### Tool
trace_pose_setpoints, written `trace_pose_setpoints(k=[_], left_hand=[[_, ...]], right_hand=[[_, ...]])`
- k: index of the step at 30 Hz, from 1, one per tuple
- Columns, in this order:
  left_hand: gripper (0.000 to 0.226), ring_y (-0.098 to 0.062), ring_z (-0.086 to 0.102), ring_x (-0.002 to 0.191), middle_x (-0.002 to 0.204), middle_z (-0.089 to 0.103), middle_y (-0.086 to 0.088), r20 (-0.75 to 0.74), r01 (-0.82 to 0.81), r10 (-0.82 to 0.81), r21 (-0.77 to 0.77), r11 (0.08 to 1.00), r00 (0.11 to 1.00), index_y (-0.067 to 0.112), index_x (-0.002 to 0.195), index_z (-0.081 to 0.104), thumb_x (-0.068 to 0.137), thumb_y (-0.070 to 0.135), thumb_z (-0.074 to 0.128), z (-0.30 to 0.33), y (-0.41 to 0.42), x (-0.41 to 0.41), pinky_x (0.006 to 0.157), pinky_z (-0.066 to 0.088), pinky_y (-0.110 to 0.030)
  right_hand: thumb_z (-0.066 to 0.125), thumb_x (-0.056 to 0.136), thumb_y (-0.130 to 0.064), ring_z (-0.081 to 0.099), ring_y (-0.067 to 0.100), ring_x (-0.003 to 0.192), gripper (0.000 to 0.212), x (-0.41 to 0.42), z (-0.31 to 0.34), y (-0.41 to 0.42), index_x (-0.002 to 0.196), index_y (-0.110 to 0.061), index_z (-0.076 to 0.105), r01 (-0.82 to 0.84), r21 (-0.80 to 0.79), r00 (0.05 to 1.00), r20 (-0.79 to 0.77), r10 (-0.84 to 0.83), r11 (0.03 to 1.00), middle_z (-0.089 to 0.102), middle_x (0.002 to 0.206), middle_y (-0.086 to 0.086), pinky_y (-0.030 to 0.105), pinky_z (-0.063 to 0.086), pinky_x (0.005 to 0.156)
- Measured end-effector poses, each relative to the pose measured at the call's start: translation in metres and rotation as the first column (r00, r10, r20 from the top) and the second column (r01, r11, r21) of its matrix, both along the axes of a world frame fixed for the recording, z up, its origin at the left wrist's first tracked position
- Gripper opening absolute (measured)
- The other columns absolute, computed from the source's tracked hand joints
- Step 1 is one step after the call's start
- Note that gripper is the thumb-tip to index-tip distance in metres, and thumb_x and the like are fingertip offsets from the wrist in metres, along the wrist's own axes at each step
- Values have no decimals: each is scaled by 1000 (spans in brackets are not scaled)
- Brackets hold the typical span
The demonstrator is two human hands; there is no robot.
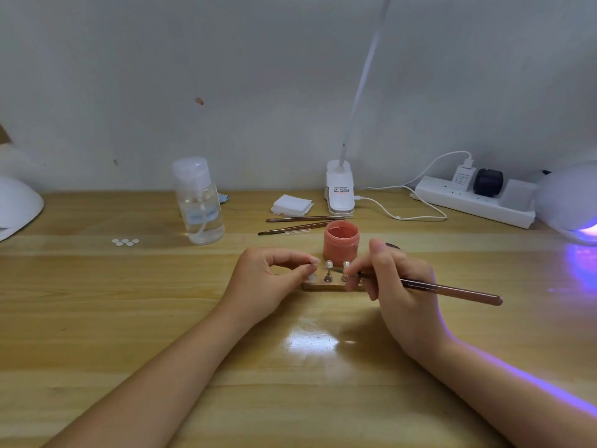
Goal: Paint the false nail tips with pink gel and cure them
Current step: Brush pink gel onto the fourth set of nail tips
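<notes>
My left hand pinches the nail tip steady beside my right hand, which grips the brush ready to paint

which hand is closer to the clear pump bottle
Left. The left hand sits in front of the pump bottle and a little to its right, pinching a nail tip. The right hand, holding the brush, is farther right, past the pink jar.

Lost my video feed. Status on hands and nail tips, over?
Left hand pinching the leftmost nail-tip holder. Right hand gripping brush, bristles by the nail tips. Pink gel jar open behind the stand. Nothing in the way.
</notes>
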State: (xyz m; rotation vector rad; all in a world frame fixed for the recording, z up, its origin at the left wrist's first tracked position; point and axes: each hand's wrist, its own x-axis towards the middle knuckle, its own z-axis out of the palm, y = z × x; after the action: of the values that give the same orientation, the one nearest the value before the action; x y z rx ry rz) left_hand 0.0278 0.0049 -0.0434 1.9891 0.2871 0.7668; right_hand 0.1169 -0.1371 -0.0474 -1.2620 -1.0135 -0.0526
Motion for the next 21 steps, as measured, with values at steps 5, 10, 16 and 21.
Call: trace_pose_setpoints(k=[5,10,16,21], left_hand=[[20,5,62,76,78,69,13,-6,8,-8,26,1000,1000,27,81,71,78,7,70,2,-2,-2,67,44,-6],[21,-1,61,78,80,69,5,-56,16,-14,39,999,998,25,83,71,79,5,68,3,-4,-2,66,48,-17],[22,-4,62,75,77,69,2,-57,35,-33,34,999,998,25,85,70,79,4,68,4,-5,-3,69,50,-25],[22,-4,62,77,77,68,7,-58,30,-28,25,999,998,28,84,70,79,6,69,5,-4,-3,70,49,-24]], right_hand=[[43,92,-16,53,0,55,34,1,1,0,65,-17,62,80,-44,995,69,-77,996,59,58,-3,9,37,57],[49,93,-19,56,-5,61,26,1,3,2,70,-19,62,119,-98,974,203,-97,988,57,61,-14,6,37,60],[48,90,-13,57,-3,59,28,1,1,3,69,-12,66,91,-101,978,197,-70,991,60,61,-9,7,40,59],[44,91,-14,50,-1,47,39,0,-2,0,60,-5,66,62,-51,995,85,-58,997,57,51,-2,7,35,53]])
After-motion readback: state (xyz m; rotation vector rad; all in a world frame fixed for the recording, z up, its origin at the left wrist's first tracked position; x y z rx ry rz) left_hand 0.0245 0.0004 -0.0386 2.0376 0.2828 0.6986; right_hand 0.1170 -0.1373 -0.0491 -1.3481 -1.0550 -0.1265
